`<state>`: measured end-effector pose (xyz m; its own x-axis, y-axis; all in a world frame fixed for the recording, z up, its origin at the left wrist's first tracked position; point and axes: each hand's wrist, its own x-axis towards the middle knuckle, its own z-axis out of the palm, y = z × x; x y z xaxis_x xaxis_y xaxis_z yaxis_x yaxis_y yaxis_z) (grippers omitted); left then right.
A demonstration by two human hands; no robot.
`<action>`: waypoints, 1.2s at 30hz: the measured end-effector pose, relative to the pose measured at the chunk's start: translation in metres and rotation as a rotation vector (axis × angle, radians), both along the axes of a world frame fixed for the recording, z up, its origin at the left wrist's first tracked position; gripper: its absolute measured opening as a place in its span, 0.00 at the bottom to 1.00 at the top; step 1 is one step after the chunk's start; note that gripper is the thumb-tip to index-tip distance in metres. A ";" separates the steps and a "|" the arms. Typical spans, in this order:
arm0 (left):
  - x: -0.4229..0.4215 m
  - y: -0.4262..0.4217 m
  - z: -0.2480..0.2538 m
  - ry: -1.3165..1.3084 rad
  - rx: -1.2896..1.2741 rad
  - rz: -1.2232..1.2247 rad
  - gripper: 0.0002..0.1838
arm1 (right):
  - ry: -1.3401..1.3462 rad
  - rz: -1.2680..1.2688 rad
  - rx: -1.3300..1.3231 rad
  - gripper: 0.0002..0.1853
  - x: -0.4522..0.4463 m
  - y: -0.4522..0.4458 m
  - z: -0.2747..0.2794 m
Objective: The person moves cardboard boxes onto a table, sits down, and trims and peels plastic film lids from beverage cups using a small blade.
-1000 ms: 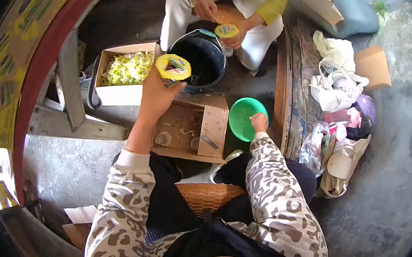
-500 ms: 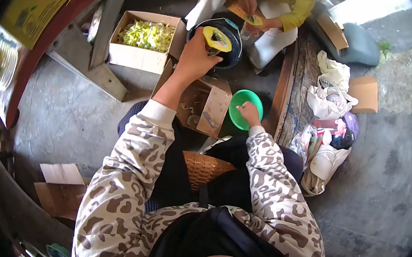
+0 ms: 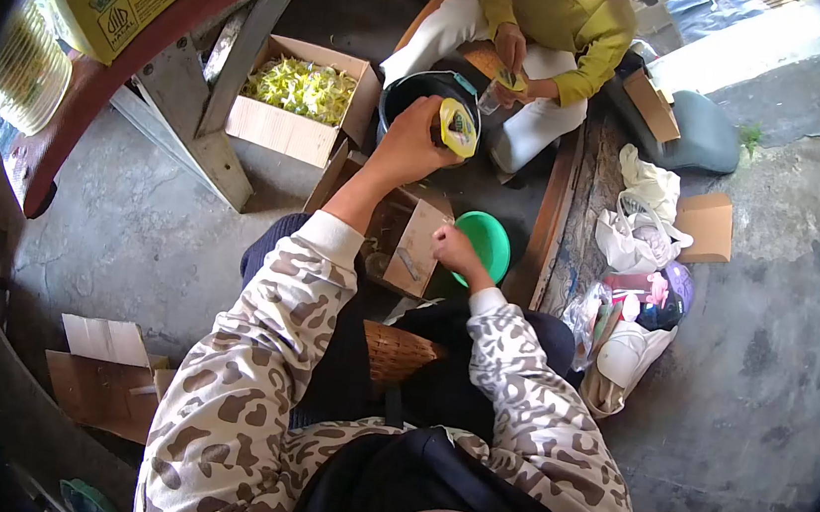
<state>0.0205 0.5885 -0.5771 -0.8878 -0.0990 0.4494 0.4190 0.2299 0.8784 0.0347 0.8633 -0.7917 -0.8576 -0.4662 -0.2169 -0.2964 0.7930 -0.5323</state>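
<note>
My left hand is wrapped round a plastic cup with a yellow printed seal lid. It holds the cup tilted over the black bucket, lid facing right. Closed and curled, my right hand hovers by the left rim of the green bowl, beside a flap of the open cardboard box. Whether anything sits between its fingers is hidden. Across from me, a person in a yellow top holds another clear cup with a yellow lid in both hands.
A cardboard box full of yellow-green wrappers or strips stands left of the bucket. Bags and a white cap lie on the right. A metal leg stands on the left, and an open carton sits at lower left.
My right hand has moved left, from inside the green bowl to its left rim. My left hand still holds the cup, now turned more rightward. The camera view has shifted slightly.
</note>
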 end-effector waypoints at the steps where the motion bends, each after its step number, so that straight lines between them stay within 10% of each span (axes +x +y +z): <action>1: 0.002 -0.001 0.003 0.007 -0.001 -0.001 0.31 | -0.006 -0.088 -0.242 0.09 -0.005 -0.005 0.019; 10: 0.007 0.009 0.002 -0.150 -0.339 -0.042 0.31 | 0.382 -0.239 -0.524 0.08 -0.016 -0.054 0.208; 36: 0.026 0.076 -0.023 -0.098 -0.343 -0.311 0.28 | 0.664 -0.245 -0.372 0.01 0.010 -0.048 0.213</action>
<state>0.0462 0.6645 -0.5999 -0.8916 0.3179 0.3224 0.4330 0.3908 0.8122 0.0445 0.8153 -0.5784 -0.8405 -0.1887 0.5079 -0.4844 0.6816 -0.5484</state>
